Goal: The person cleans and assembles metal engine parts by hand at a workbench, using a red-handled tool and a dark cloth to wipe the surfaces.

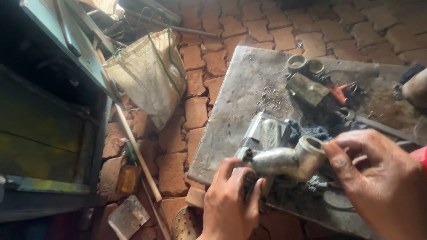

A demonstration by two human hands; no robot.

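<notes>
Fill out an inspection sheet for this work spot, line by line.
Surface: grey metal plate lying on a brick floor, dusty and stained.
Job's things: bent metal pipe piece held over the plate, its open end up; a boxy metal part right behind it.
Clutter: two metal rings, a brass-coloured block, an orange-handled tool, dark rag.
Grippers: left hand grips the pipe's lower end; right hand has fingertips at its open end.
Cables: nothing seen.
Surroundings: woven sack, wooden stick, green metal frame.
</notes>
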